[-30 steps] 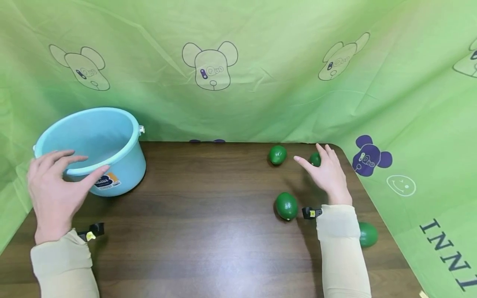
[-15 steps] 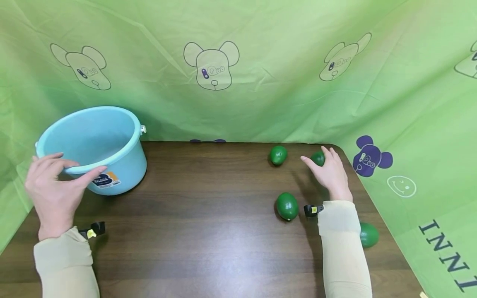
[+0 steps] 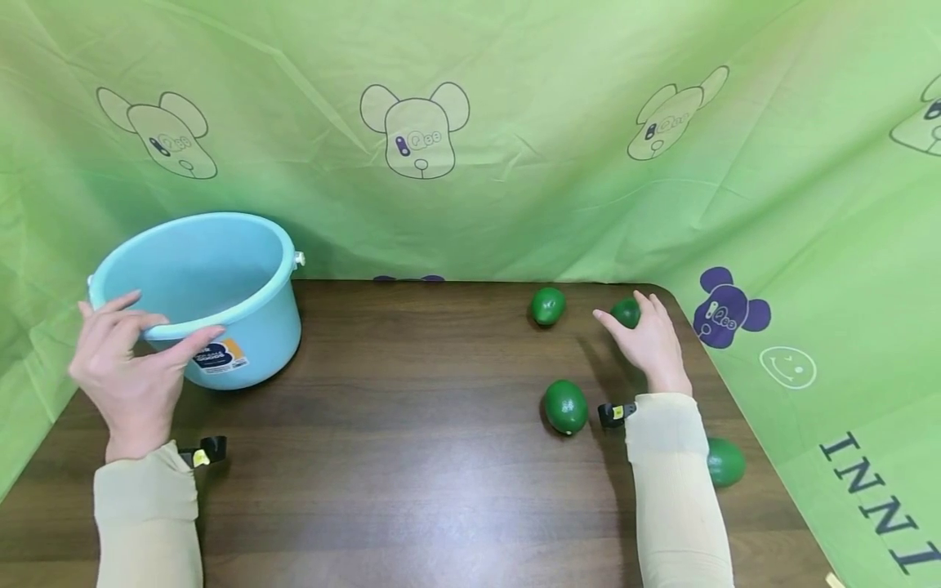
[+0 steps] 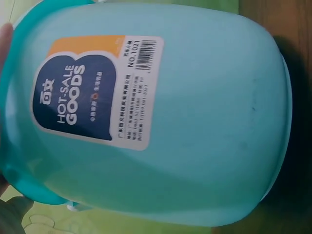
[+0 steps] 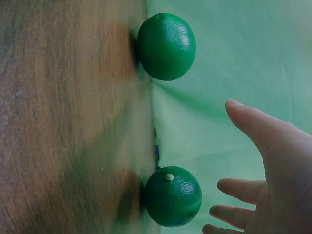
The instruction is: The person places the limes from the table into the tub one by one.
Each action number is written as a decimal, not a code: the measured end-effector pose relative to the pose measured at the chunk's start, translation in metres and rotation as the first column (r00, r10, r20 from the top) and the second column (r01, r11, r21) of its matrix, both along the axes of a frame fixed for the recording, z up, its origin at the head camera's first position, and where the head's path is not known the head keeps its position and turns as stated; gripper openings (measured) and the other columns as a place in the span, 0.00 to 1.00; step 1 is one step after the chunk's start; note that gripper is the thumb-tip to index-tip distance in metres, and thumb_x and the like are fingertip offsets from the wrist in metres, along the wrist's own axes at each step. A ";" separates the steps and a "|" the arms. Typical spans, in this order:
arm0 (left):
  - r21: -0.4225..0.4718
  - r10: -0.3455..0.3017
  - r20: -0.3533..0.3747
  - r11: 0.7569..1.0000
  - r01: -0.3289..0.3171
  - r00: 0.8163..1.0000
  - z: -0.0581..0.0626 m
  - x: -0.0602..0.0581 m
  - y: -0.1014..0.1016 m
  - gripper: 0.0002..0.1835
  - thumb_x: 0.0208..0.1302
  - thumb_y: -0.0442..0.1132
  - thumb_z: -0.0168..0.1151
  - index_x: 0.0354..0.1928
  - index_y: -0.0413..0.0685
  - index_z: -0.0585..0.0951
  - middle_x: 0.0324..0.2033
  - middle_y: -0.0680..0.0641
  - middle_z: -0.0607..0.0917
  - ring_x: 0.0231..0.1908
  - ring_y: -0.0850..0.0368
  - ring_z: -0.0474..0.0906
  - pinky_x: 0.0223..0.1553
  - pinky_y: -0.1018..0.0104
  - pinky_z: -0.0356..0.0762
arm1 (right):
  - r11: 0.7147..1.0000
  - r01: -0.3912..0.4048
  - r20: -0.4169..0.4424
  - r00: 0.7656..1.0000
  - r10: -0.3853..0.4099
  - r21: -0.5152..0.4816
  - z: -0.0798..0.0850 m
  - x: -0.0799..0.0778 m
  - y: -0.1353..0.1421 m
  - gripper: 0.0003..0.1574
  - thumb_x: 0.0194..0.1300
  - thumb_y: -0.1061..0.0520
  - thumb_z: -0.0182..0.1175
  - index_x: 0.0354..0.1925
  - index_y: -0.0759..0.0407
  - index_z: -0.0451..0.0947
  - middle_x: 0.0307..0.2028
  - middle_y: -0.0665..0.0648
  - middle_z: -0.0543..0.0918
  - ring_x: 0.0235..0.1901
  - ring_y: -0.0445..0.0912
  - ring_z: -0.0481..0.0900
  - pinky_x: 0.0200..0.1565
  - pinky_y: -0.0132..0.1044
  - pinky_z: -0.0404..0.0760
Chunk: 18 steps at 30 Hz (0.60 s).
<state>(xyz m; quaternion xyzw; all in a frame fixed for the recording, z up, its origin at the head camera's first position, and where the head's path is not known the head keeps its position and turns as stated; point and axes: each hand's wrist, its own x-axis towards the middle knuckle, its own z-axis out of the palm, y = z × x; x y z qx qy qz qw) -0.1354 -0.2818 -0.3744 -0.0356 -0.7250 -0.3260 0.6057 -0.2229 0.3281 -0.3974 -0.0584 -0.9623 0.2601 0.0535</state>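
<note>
A light blue bucket (image 3: 268,347) stands at the left of the table. My left hand (image 3: 132,371) pinches its near rim, thumb outside and fingers over the inner side. The left wrist view is filled by the bucket's wall and its printed label (image 4: 97,92). My right hand (image 3: 650,347) hovers at the back right, thumb and fingers spread, close to a green lime (image 3: 625,312) partly covered by the fingers. In the right wrist view this lime (image 5: 173,197) sits apart from the fingertips, with a second lime (image 5: 166,46) beyond the thumb.
The second lime (image 3: 548,306) lies near the table's back edge, and another lime (image 3: 566,407) lies nearer the front. One more lime (image 3: 726,463) is partly behind the right sleeve. A green printed cloth (image 3: 507,163) hangs behind the wooden table (image 3: 412,457).
My left hand has come down onto the bucket's rim, and the bucket has shifted slightly right with it. The right hand has moved a little right, near the back lime.
</note>
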 end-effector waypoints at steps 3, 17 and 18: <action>0.014 -0.005 -0.025 1.000 0.005 1.000 -0.001 -0.002 0.004 0.26 0.16 0.44 0.85 0.16 0.33 0.80 0.16 0.37 0.77 0.41 0.46 0.81 0.62 0.51 0.54 | 1.000 -0.002 -0.001 1.000 0.002 -0.003 -0.001 -0.001 0.000 0.62 0.58 0.25 0.50 0.72 0.65 0.44 0.70 0.71 0.42 0.67 0.67 0.42 0.59 0.65 0.48; 0.037 -0.160 -0.045 0.986 0.162 0.986 0.023 0.006 0.055 0.31 0.24 0.53 0.82 0.16 0.30 0.79 0.17 0.36 0.76 0.43 0.39 0.79 0.62 0.50 0.55 | 1.000 0.000 0.006 1.000 0.000 -0.001 -0.001 -0.002 -0.002 0.60 0.60 0.27 0.50 0.72 0.65 0.45 0.70 0.71 0.42 0.67 0.67 0.42 0.60 0.65 0.49; 0.037 -0.167 -0.050 0.985 0.169 0.985 0.024 0.007 0.058 0.31 0.24 0.54 0.82 0.16 0.30 0.79 0.17 0.36 0.76 0.43 0.39 0.79 0.62 0.49 0.55 | 1.000 -0.002 0.006 1.000 0.002 0.000 -0.001 -0.002 -0.002 0.60 0.60 0.27 0.50 0.72 0.65 0.45 0.70 0.71 0.42 0.67 0.67 0.42 0.60 0.65 0.49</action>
